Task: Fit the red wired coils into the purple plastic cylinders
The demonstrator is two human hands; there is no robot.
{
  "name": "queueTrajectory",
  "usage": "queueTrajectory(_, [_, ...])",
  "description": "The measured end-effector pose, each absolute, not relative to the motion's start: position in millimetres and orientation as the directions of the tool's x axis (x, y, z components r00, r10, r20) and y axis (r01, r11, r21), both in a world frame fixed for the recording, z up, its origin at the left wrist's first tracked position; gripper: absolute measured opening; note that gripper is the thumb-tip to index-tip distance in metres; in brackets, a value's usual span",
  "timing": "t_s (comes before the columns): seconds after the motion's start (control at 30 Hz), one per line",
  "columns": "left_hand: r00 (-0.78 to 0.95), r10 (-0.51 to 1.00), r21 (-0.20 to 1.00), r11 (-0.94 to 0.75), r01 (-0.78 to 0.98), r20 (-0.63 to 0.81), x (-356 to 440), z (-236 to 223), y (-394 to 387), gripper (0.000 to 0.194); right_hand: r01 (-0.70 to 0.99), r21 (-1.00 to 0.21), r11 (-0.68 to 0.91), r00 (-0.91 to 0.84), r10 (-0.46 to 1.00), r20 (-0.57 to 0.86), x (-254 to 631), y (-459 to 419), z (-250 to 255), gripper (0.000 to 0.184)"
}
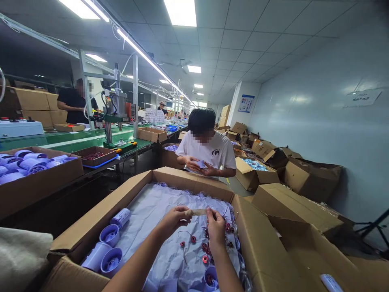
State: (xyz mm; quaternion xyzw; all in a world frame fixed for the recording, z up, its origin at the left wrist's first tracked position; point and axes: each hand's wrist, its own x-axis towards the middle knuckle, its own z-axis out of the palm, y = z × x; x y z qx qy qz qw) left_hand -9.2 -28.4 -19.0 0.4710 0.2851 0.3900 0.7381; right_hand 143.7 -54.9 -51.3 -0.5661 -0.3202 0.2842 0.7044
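Both of my hands are raised over a large cardboard box (182,176) lined with white paper (152,219). A short translucent beige strip (199,212), perhaps tape, stretches between them. My left hand (178,216) pinches its left end, and my right hand (215,222) pinches the other. On the paper below lie several small red round parts with thin wires (193,239), partly hidden by my right forearm. One purple cup-shaped housing (210,279) near my right forearm has a dark red part inside. Several more purple housings (111,259) stand or lie along the box's left side.
Across the box, a person in a white shirt (206,152) holds a light purple part. To the left, a carton of purple housings (39,170) and a green workbench with a press (117,109) stand. Cardboard cartons (304,207) crowd the right side.
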Motion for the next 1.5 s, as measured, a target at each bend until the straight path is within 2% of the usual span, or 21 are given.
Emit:
queueTrajectory(0.2, [0.549, 0.836, 0.887, 0.253, -0.387, 0.001, -7.1, -13.1, -35.1, 0.023, 0.276, -0.950, 0.145, 0.534, 0.799, 0.277, 140.7, -56.2, -56.5, 0.033])
queueTrajectory(0.43, [0.593, 0.805, 0.871, 0.299, -0.391, -0.010, -5.1, -10.9, -38.2, 0.025, 0.415, -0.903, 0.106, 0.321, 0.912, 0.255, 131.1, -60.2, -55.3, 0.021])
queueTrajectory(0.53, [0.607, 0.793, 0.910, 0.286, -0.300, -0.049, -8.7, -14.4, -34.2, 0.025, 0.381, -0.920, 0.092, 0.265, 0.942, 0.204, 130.0, -61.4, -53.9, 0.015])
queueTrajectory(0.67, [0.553, 0.831, 0.964, 0.187, -0.190, -0.052, -15.2, -16.4, -26.6, 0.029, 0.221, -0.974, 0.038, 0.210, 0.974, 0.086, 130.2, -59.9, -55.5, 0.012])
queueTrajectory(0.83, [0.390, 0.920, 0.994, 0.078, -0.075, -0.043, -15.2, -17.2, -19.3, 0.032, 0.073, -0.997, -0.002, 0.178, 0.984, 0.011, 130.4, -55.6, -56.0, 0.030])
queueTrajectory(0.97, [0.508, 0.853, 0.992, 0.124, 0.019, -0.116, -10.5, -20.4, -23.0, 0.047, -0.027, -1.000, 0.006, 0.155, 0.988, 0.002, 130.7, -54.9, -51.8, 0.043])
queueTrajectory(1.1, [0.589, 0.803, 0.991, 0.131, -0.034, -0.086, -7.4, -22.4, -29.9, 0.057, -0.081, -0.994, 0.075, 0.198, 0.979, 0.057, 132.8, -55.3, -48.5, 0.042])
queueTrajectory(1.23, [0.613, 0.789, 0.986, 0.079, -0.146, 0.028, -8.0, -20.1, -30.8, 0.049, -0.105, -0.991, 0.080, 0.238, 0.970, 0.053, 135.4, -54.1, -49.0, 0.038])
queueTrajectory(1.37, [0.631, 0.774, 0.994, 0.016, -0.110, 0.057, -6.9, -21.8, -27.5, 0.050, -0.109, -0.992, 0.061, 0.239, 0.970, 0.034, 136.0, -51.8, -51.1, 0.036])
queueTrajectory(1.5, [0.539, 0.839, 0.997, -0.068, -0.023, 0.070, -4.0, -29.9, -22.5, 0.052, -0.095, -0.994, 0.051, 0.230, 0.973, 0.028, 135.8, -50.4, -52.5, 0.036])
